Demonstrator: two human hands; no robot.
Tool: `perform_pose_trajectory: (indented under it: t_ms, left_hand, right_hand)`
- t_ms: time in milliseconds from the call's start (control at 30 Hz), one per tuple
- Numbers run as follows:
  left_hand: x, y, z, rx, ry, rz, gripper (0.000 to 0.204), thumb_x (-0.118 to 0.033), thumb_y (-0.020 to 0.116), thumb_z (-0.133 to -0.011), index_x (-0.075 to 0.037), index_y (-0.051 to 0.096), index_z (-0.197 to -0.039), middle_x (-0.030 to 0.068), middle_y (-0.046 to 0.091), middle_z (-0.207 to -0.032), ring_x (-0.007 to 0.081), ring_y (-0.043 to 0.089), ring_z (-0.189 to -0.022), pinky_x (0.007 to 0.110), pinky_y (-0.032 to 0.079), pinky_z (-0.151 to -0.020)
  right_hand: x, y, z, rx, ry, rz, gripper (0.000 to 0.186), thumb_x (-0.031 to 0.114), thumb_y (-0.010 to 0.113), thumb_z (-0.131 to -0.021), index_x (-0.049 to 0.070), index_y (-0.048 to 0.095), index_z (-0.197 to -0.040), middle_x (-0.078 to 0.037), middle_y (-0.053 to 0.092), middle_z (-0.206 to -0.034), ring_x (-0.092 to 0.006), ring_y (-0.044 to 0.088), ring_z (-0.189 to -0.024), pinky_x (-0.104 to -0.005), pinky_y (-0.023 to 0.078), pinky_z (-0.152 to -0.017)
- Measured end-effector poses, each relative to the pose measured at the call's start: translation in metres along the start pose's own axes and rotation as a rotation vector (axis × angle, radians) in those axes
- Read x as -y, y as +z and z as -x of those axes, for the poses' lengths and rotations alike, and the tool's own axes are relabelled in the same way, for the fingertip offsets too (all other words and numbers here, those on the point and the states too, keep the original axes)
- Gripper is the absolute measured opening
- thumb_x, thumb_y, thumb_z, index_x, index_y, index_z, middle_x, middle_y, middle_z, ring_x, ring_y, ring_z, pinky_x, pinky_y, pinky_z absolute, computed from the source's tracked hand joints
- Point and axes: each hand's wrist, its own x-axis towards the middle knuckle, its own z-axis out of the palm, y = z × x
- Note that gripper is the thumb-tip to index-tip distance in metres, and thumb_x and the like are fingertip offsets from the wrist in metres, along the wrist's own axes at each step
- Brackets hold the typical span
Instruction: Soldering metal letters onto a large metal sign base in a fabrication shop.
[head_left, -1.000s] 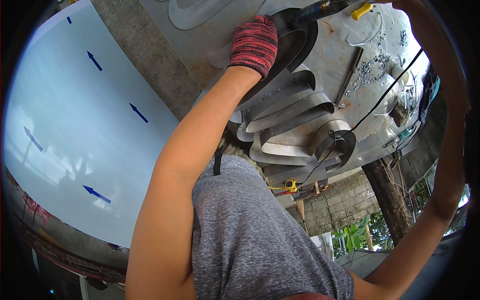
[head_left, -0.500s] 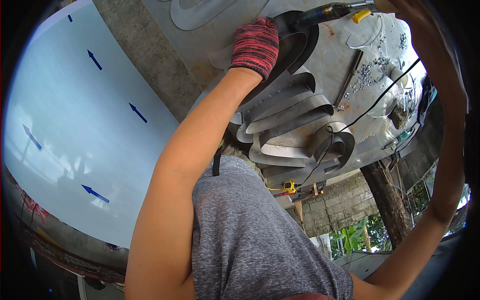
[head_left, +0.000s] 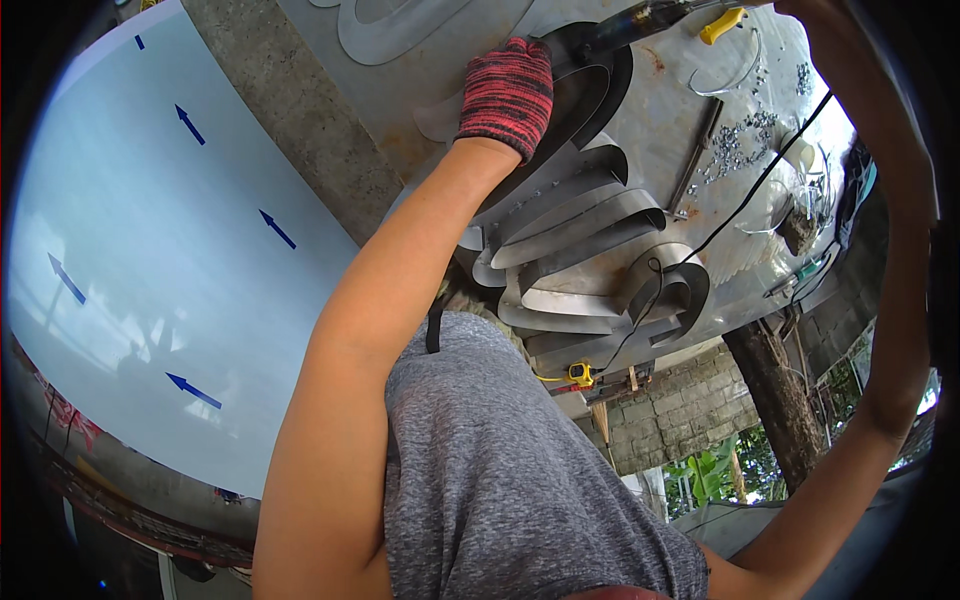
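My left hand, in a red-and-black knit glove, is closed on the edge of a curved dark sheet-metal piece; its fingertips are partly hidden. Against the far end of that piece lies the tip of a tool with a dark, heat-stained metal tube. The tool's shaft runs out past the top edge toward my right hand, of which only the part by the wrist shows. Nearer me are several bent metal strips standing on edge, shaped in loops and curves.
A metal sheet tabletop carries a yellow-handled tool, a dark metal bar and scattered metal bits. A black cord crosses it. The yellow tape measure lies by the near edge. A glossy pale panel with blue arrows stands left.
The tool and my right hand have shifted slightly up, so less of the hand shows at the top edge. My left hand keeps its place on the metal piece.
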Motion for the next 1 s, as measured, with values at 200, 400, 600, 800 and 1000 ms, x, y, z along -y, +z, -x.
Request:
perform_pose_trajectory:
  t_ms: [200, 400, 600, 800, 1000]
  left_hand:
    - [0.006, -0.004, 0.002, 0.011, -0.018, -0.015, 0.023, -0.016, 0.060, -0.091, -0.003, 0.063, -0.110, 0.0177, 0.064, -0.111, 0.0354, 0.067, -0.100, 0.048, 0.052, -0.087]
    - [0.002, 0.001, -0.001, 0.014, -0.013, 0.003, 0.025, -0.017, 0.061, -0.090, -0.003, 0.062, -0.111, 0.0178, 0.064, -0.111, 0.0353, 0.067, -0.102, 0.048, 0.052, -0.089]
    - [0.001, 0.000, 0.001, -0.006, -0.006, 0.021, 0.024, -0.016, 0.061, -0.090, -0.003, 0.063, -0.110, 0.0176, 0.064, -0.111, 0.0355, 0.067, -0.101, 0.048, 0.052, -0.088]
    - [0.003, -0.001, 0.000, 0.000, -0.009, 0.013, 0.024, -0.016, 0.060, -0.091, -0.003, 0.063, -0.110, 0.0173, 0.064, -0.112, 0.0353, 0.067, -0.101, 0.048, 0.052, -0.089]
    - [0.002, -0.002, 0.001, 0.000, -0.004, 0.002, 0.024, -0.016, 0.059, -0.092, -0.003, 0.063, -0.111, 0.0173, 0.064, -0.112, 0.0353, 0.067, -0.100, 0.048, 0.053, -0.088]
  right_hand:
    - [-0.004, 0.011, 0.011, -0.017, 0.026, -0.040, 0.030, 0.008, 0.070, -0.083, 0.012, 0.068, -0.112, -0.007, 0.061, -0.101, -0.0275, 0.061, -0.098, -0.0407, 0.047, -0.089]
    - [0.005, -0.002, 0.008, -0.006, 0.011, 0.007, 0.031, 0.008, 0.070, -0.084, 0.012, 0.068, -0.114, -0.007, 0.062, -0.103, -0.0276, 0.062, -0.099, -0.0406, 0.047, -0.089]
    - [0.015, -0.003, -0.001, -0.012, -0.026, 0.039, 0.031, 0.008, 0.069, -0.084, 0.012, 0.067, -0.115, -0.007, 0.062, -0.104, -0.0277, 0.062, -0.100, -0.0406, 0.048, -0.090]
    - [0.027, -0.007, -0.012, -0.028, -0.062, 0.074, 0.032, 0.008, 0.069, -0.085, 0.013, 0.067, -0.116, -0.007, 0.062, -0.105, -0.0278, 0.062, -0.100, -0.0406, 0.048, -0.090]
    - [0.034, -0.007, -0.018, -0.036, -0.084, 0.092, 0.032, 0.008, 0.069, -0.086, 0.013, 0.066, -0.117, -0.007, 0.062, -0.106, -0.0278, 0.062, -0.101, -0.0405, 0.048, -0.091]
